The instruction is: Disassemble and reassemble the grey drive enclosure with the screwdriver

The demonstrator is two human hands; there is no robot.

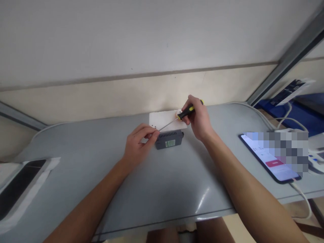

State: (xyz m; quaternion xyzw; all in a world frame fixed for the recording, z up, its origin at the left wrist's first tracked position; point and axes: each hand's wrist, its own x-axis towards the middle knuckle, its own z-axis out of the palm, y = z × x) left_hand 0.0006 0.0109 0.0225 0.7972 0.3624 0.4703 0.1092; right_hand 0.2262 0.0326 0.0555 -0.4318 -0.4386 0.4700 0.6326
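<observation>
My right hand [198, 116] is wrapped round the black and yellow handle of a screwdriver [189, 109]. Its thin metal shaft slants down to the left, where the tip meets the fingertips of my left hand [140, 140]. Those fingers are pinched together at the top left corner of a small dark grey box-shaped device [174, 136]; what lies between them is hidden. The device has a row of vent slots and a green-and-white label. Behind it lies a white sheet [164, 118] with several tiny dark pieces, perhaps screws. A small round white item [179, 114] sits partly behind my right fingers.
A lit phone [270, 158] with a cable lies on the grey table [152, 192] at right, beside a white power strip [317, 162]. At left is a dark panel with white edging [22, 185]. A pale wall [113, 98] closes off the back.
</observation>
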